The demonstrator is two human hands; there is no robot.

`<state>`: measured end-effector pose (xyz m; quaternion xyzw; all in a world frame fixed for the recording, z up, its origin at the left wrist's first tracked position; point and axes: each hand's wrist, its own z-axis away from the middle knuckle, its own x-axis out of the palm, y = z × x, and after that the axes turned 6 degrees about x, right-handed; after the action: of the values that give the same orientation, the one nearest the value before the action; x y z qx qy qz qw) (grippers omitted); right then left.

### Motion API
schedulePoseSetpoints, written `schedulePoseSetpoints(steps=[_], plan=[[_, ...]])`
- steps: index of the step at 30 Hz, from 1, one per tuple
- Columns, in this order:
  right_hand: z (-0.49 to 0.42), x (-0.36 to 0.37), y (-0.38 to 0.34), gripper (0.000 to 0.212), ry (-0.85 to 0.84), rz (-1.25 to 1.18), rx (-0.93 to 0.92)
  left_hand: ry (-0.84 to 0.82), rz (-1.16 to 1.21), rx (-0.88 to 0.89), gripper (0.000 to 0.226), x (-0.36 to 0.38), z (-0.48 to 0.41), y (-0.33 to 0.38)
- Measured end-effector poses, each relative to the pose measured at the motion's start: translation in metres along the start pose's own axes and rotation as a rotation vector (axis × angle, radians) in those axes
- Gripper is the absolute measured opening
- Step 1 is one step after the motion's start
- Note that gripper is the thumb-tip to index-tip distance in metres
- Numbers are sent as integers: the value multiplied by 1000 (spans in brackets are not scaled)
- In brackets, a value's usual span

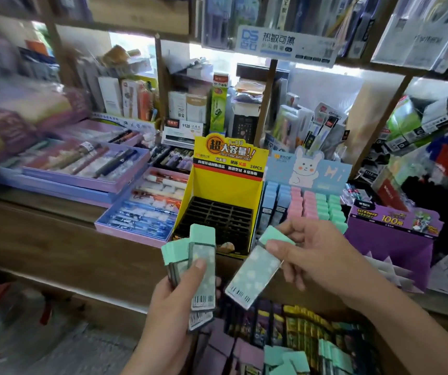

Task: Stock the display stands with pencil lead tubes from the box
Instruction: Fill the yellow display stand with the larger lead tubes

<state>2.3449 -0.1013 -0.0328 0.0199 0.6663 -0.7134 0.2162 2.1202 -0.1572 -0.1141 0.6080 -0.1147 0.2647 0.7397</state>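
Note:
My left hand (174,290) grips a fanned stack of mint-green pencil lead tubes (201,266), thumb pressed on the front one. My right hand (312,255) pinches a single mint-green tube (255,272) near its cap, tilted down to the left. Both hands hover in front of the shelf edge. Behind them stands a yellow display stand (228,182) whose black slotted tray (217,220) is empty. To its right a pale blue rabbit display stand (309,169) holds rows of blue, pink and green tubes (306,207). The box (298,339) below holds more tubes.
Purple trays of pens (139,212) lie left of the yellow stand on the wooden shelf (55,239). A purple card display (390,226) stands to the right. Crowded stationery fills the back shelves. The left side of the view is blurred.

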Motion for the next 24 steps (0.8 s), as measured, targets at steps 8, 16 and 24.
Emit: schedulePoseSetpoints(steps=[8, 16, 24], plan=[[-70, 13, -41, 22, 230, 159, -126, 135, 10, 72, 54, -10, -9, -9], [-140, 45, -49, 16, 348, 356, -238, 230, -28, 73, 17, -6, -5, -8], [-165, 63, -48, 17, 330, 487, -253, 245, 31, 57, 29, -4, -5, -7]])
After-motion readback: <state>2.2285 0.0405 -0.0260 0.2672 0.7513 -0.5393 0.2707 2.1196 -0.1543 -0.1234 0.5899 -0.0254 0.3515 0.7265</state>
